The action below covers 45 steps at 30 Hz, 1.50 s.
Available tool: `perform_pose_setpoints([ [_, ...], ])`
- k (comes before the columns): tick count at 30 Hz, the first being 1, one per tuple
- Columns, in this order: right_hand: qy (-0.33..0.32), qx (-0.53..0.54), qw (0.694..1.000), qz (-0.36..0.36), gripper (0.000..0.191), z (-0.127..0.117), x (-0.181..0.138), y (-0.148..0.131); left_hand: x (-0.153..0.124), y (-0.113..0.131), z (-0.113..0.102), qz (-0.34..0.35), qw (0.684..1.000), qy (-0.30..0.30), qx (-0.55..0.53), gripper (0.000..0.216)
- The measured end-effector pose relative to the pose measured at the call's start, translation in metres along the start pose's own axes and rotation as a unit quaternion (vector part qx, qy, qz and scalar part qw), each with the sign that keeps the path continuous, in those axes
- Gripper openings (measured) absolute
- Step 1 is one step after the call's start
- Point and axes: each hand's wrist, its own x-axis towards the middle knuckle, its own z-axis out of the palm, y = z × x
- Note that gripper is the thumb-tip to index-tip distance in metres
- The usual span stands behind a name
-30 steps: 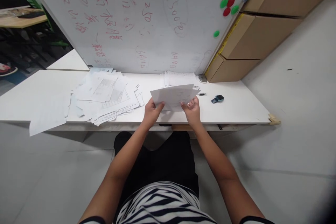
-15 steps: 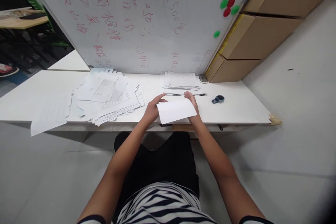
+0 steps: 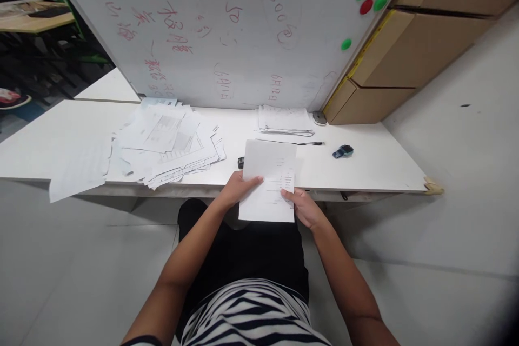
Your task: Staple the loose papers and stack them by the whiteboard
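A white sheet of paper [image 3: 267, 159] with faint print on its right half is held over the front edge of the desk. My left hand [image 3: 238, 188] grips its left edge, thumb on top. On the lower right edge my right hand [image 3: 306, 206] is closed, its thumb also on the face of the sheet. The fingers of both hands are partly hidden under the paper. Just left of the sheet a small black object [image 3: 241, 162] shows on the desk, mostly covered. Behind the sheet lies a thin pen [image 3: 312, 144].
Loose papers [image 3: 174, 143] are heaped on the left of the white desk [image 3: 365, 170]. A neat paper stack [image 3: 286, 120] lies by the whiteboard [image 3: 251, 54]. A dark blue watch-like object [image 3: 343, 151] is at right. Cardboard boxes [image 3: 438, 48] stand along the right wall.
The sheet has been brought up from a foreshortened, tilted view to face me, showing its print. Both hands have come nearer my body, thumbs now on top. The view has shifted slightly.
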Motion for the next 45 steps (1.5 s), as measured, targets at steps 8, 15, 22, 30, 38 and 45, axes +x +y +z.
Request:
perform_pose_setpoints([
  [8,0.332,0.107,0.911,-0.219,0.049,0.01,-0.017,0.021,-0.011,-0.02,0.015,0.002,0.978,-0.194,-0.07,0.045],
  [15,0.329,0.156,0.911,-0.192,0.055,0.039,-0.02,0.063,-0.012,-0.061,0.049,0.0,0.995,-0.075,-0.063,0.052],
  [22,0.245,0.071,0.96,-0.114,0.054,-0.006,-0.034,0.058,-0.011,-0.039,0.03,0.06,0.973,-0.121,0.187,0.051],
  [30,0.354,0.085,0.917,-0.16,0.051,-0.027,-0.022,0.048,0.061,0.007,0.02,0.278,0.787,0.111,0.54,0.041],
  [38,0.335,0.016,0.927,-0.169,0.052,-0.009,0.005,0.052,0.097,0.006,-0.003,0.215,0.709,0.044,0.67,0.047],
  [45,0.341,-0.045,0.929,-0.136,0.056,-0.001,0.015,0.061,0.088,0.009,-0.006,0.222,0.721,0.008,0.656,0.047],
])
